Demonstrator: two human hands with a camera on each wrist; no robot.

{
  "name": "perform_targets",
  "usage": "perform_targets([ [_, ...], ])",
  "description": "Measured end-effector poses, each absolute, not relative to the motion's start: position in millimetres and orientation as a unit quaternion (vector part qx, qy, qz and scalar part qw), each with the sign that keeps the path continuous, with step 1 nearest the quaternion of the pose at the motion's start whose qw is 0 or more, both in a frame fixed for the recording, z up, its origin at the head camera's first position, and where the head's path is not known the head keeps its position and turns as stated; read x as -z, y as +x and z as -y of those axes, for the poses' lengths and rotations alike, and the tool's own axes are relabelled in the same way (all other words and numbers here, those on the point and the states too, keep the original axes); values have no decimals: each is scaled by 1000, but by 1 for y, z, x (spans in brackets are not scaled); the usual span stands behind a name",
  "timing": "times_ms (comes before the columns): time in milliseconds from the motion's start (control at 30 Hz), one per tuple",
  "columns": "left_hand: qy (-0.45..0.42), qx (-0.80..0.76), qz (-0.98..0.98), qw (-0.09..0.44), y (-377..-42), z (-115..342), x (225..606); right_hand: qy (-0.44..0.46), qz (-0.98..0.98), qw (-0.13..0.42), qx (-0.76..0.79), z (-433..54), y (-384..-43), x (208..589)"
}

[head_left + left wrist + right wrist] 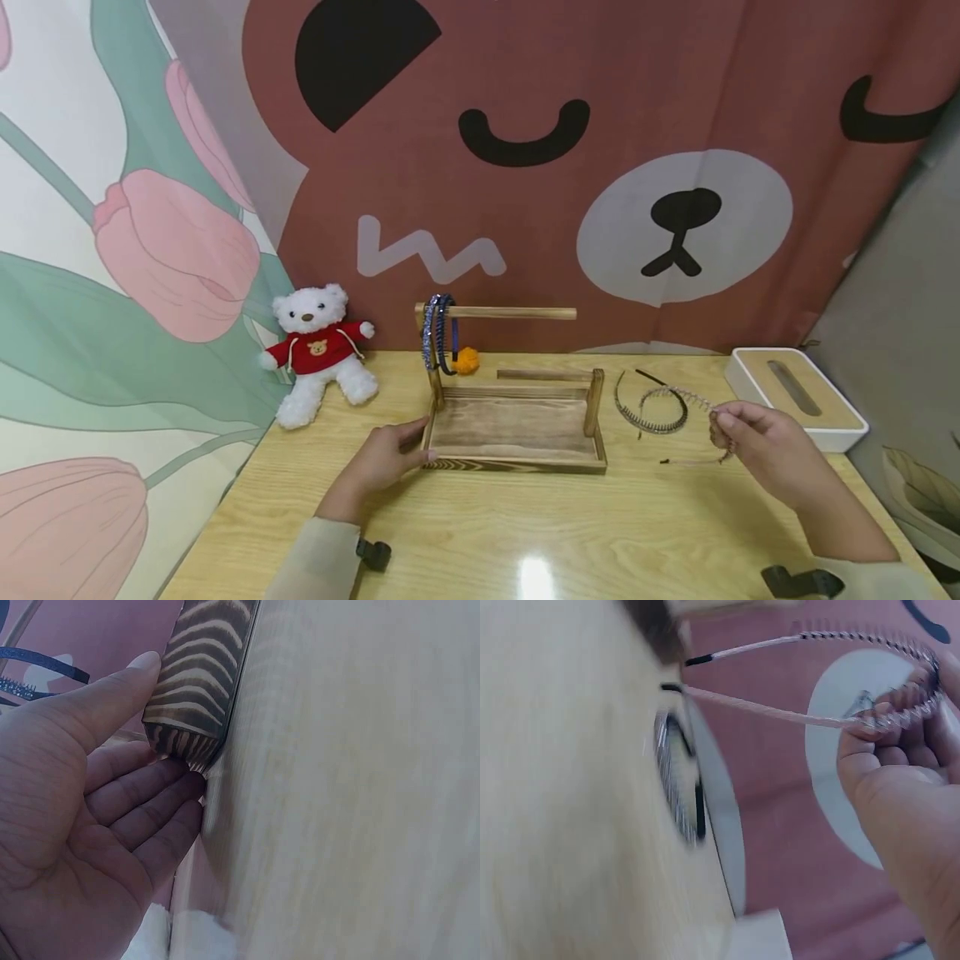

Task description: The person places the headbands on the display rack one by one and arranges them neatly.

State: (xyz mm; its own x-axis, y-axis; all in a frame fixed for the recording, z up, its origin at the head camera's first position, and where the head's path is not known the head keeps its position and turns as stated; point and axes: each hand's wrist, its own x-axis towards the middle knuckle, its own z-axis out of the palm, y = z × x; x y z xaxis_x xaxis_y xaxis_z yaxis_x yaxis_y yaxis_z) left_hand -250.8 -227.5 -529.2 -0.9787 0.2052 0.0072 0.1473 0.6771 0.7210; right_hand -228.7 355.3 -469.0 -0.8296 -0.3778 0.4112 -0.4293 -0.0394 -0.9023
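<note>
My left hand (384,457) grips the front left corner of a wooden rack (513,425). In the left wrist view its thumb lies along the striped wood (196,675) while the fingertips touch the corner's underside. My right hand (768,450) holds a thin pinkish headband (765,712) with comb-like teeth by its curved middle; both dark-tipped ends point toward the rack. Several dark blue and glittery headbands (429,333) hang at the left end of the rack's upper bar (517,313), one with an orange pompom (466,360). A dark toothed headband (662,428) lies right of the rack.
A white bear toy (318,358) in a red sweater sits at the back left of the wooden table (480,533). At the back right stands a white tissue box (840,433) with a wood-toned lid. A curtain (525,225) with a bear print hangs behind.
</note>
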Motion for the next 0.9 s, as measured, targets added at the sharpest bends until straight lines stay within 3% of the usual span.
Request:
perform_targets([
  [133,98,-390,-915,38,-251,227,529,369,443,-97,-811,-336,-246,464],
  [267,100,-392,-914,43,-250,226,528,404,338,-133,-839,-318,-257,454],
  [900,88,-401,-911,42,-251,227,530,375,336,-4,-864,-220,-278,368],
])
